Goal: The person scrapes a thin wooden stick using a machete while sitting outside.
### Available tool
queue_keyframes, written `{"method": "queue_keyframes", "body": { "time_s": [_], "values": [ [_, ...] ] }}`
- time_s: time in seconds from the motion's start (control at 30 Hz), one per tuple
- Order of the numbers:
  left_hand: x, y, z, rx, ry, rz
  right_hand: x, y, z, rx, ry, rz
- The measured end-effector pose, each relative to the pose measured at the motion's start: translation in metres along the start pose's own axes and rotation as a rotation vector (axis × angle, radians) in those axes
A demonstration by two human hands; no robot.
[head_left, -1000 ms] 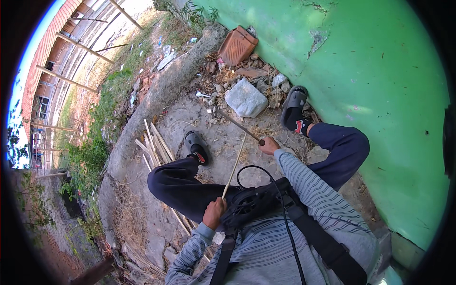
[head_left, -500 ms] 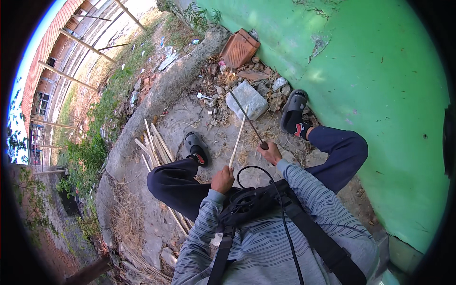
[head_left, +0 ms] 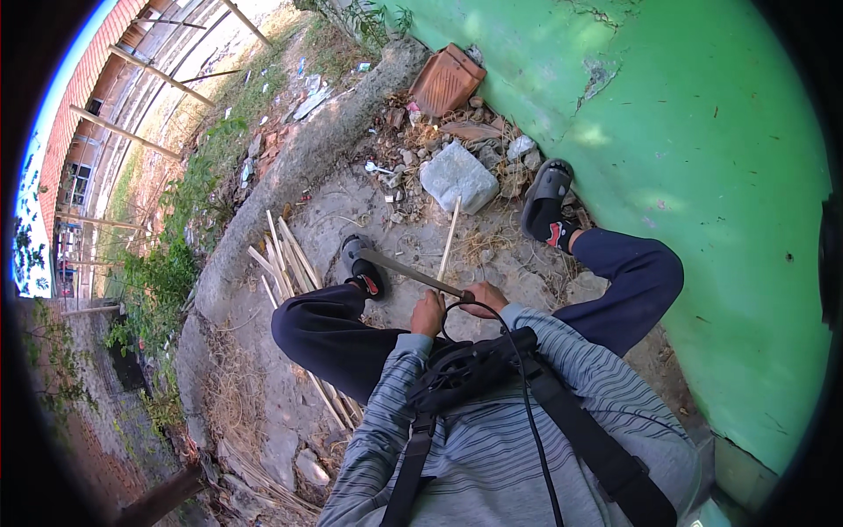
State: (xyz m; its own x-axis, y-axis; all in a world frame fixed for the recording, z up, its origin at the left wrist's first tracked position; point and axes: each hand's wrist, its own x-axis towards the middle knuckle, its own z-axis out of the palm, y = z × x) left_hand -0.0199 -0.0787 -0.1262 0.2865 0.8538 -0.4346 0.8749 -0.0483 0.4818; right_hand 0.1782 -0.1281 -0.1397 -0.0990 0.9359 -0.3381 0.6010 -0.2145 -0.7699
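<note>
- Cream-coloured, slender, straight stick point(head_left: 450, 241) points away from the body out of the left hand point(head_left: 428, 314), leaning slightly to the right, its far end seen against the near edge of a pale, rough stone block point(head_left: 458, 174).
- Dark-handled, long, grey metal blade point(head_left: 404, 268) runs leftward and forward from the right hand point(head_left: 485, 299), so its long axis lies nearly square across the stick's.
- The two cross in view just beyond the left fist; whether blade and stick touch there cannot be told.
- The left hand is the nearer one to the stick and holds it, fingers closed around its near end, knuckles up.
- The right hand sits just beside it, closed around the blade's handle, with the wrist bent inward; both forearms reach in from below.
- The blade's far end shows over the person's dark grey left clog point(head_left: 354, 253), at a height that is unclear.
- Farther left, a loose bundle of pale, split sticks point(head_left: 294, 263) lies on the grey, rough concrete ground point(head_left: 329, 211).
- Bright green, cracked wall point(head_left: 702, 176) rises on the right.
</note>
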Motion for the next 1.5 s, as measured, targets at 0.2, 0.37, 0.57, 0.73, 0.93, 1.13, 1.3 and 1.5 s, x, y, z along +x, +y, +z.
{"method": "queue_keyframes", "body": {
  "time_s": [0.2, 0.37, 0.57, 0.73, 0.93, 1.13, 1.3, 1.5],
  "values": [
    [-0.004, 0.004, -0.002, 0.037, -0.02, -0.005, 0.005, 0.011, 0.006, -0.036, -0.013, 0.073],
    [-0.009, 0.001, -0.012, 0.054, -0.049, 0.063, 0.005, 0.017, 0.005, 0.008, 0.026, 0.089],
    [-0.013, -0.04, 0.001, 0.118, -0.191, 0.1, 0.006, 0.02, -0.005, 0.028, 0.021, 0.176],
    [-0.013, -0.018, -0.004, 0.065, -0.153, 0.056, 0.003, 0.029, -0.002, 0.042, 0.052, 0.128],
    [-0.01, -0.009, 0.003, -0.064, -0.143, 0.048, 0.007, 0.015, 0.003, 0.021, -0.084, 0.005],
    [0.001, 0.0, -0.006, -0.171, -0.143, 0.053, 0.017, 0.016, 0.003, 0.122, 0.025, 0.09],
    [0.012, -0.008, -0.007, -0.308, -0.177, -0.092, 0.016, 0.026, 0.008, 0.102, 0.084, 0.003],
    [0.008, -0.023, -0.019, -0.665, -0.342, -0.236, 0.016, 0.021, 0.001, 0.145, 0.027, 0.084]
  ]
}}
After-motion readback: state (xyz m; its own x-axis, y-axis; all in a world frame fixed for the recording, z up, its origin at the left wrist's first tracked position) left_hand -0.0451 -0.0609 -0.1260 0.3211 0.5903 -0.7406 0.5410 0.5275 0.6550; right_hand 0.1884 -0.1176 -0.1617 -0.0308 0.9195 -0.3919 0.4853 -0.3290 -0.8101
